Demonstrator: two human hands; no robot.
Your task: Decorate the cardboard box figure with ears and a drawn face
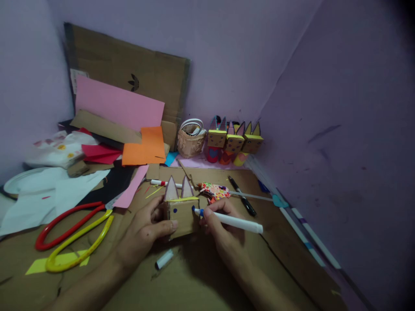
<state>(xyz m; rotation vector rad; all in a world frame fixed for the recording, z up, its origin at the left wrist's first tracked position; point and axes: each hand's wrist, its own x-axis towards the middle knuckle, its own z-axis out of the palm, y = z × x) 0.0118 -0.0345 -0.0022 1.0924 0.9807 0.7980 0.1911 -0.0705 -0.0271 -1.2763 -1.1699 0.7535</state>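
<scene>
My left hand (152, 226) grips the left side of a small cardboard box (184, 220), thumb across its front. Two pointed ears and a yellow strip top the box, and two dark blue dots mark its face. In my right hand (223, 222) is a white marker (241, 221) with a blue collar, its tip at the right-hand dot. Whether the tip touches the cardboard is too small to tell. Below the box lies a white marker cap (164, 259) on the cardboard-covered surface.
Scissors with red and yellow handles (76, 237) lie at left, near colored paper (144, 147). Behind the box are a patterned glue gun (215, 190), a black marker (242, 196) and a red-banded marker (162, 183). Three eared box figures (235, 140) and a basket (191, 142) stand by the wall.
</scene>
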